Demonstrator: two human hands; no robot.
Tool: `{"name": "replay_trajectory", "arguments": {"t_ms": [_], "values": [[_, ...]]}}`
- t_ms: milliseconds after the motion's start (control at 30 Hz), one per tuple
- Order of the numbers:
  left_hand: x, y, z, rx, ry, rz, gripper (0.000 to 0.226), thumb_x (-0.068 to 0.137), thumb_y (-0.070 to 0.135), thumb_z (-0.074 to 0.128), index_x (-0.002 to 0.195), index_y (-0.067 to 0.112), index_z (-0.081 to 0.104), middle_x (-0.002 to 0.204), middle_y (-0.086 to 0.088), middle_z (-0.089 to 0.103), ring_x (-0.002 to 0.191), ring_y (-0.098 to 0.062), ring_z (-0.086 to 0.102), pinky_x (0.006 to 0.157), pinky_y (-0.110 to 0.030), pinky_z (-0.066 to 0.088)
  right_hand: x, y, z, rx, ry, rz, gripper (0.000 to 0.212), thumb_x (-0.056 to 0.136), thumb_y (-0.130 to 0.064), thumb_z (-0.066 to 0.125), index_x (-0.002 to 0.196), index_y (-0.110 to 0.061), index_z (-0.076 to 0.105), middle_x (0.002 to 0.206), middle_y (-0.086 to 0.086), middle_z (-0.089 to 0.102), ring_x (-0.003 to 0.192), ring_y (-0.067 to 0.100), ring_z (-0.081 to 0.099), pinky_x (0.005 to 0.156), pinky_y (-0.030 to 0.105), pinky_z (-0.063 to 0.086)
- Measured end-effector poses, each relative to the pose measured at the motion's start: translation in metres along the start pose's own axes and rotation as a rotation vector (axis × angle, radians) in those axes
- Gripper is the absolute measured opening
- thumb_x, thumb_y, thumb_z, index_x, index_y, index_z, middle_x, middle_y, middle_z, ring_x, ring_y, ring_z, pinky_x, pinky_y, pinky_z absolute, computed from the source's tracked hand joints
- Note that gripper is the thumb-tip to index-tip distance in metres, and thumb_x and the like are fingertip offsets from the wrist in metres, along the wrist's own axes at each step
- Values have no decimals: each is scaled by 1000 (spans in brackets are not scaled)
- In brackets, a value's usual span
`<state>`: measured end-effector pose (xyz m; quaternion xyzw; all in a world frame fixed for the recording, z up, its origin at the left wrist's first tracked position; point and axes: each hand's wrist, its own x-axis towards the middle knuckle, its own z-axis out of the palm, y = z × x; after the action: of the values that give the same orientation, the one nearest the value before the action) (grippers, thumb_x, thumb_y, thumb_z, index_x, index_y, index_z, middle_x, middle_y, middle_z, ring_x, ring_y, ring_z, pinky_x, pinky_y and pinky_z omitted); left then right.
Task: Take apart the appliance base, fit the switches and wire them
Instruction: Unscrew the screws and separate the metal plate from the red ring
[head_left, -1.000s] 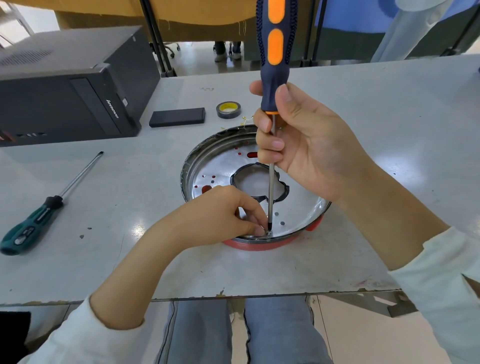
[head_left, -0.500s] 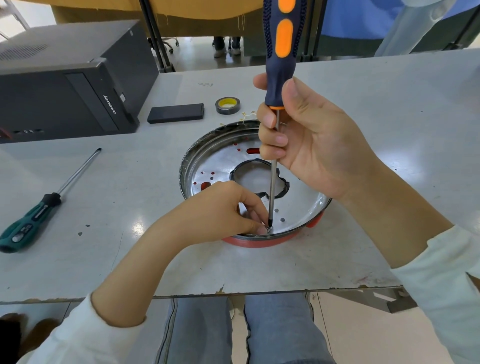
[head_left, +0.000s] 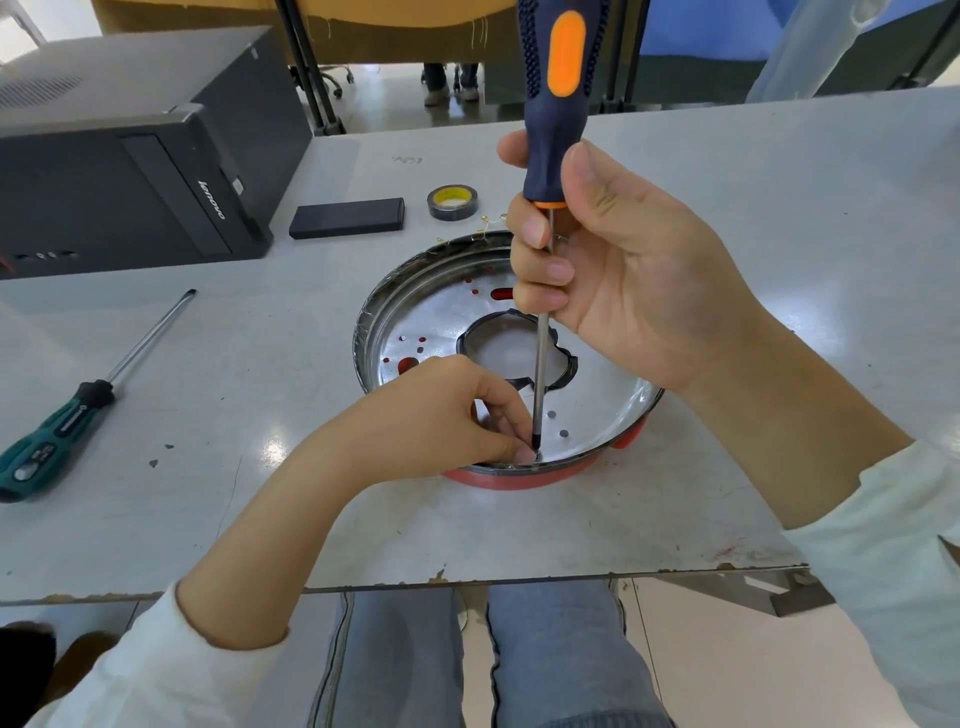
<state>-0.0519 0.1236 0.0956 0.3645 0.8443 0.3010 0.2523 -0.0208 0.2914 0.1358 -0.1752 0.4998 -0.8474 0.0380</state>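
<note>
Tabletop (head_left: 753, 218) first, grey and scuffed, and on it near the front edge sits the appliance base (head_left: 415, 317): a shallow round pan of shiny sheet metal on a red rim, with a ragged hole in its middle. I'd judge it light, stiff and slick, likely to skate unless pinned by the rim, and that cut edge looks sharp. Over it stands the blue and orange screwdriver (head_left: 553, 104), upright, the right hand (head_left: 623, 280) wrapped around collar and shaft. Smallest, the left hand (head_left: 441, 415) pinches its fingertips together at the tip, apparently on a screw I cannot make out.
</note>
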Motion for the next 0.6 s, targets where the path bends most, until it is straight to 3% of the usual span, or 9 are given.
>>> {"name": "replay_trajectory", "arguments": {"t_ms": [600], "values": [[-1,-1,0,-9,-8,7,16,80,26,78,70,34,69,49,25,53,46,6,47,45,-4,32,-1,-1,0,12,-63,12,33,102,-21,25,120,-8,49,76,3,47,61,13,31,58,27,25]]}}
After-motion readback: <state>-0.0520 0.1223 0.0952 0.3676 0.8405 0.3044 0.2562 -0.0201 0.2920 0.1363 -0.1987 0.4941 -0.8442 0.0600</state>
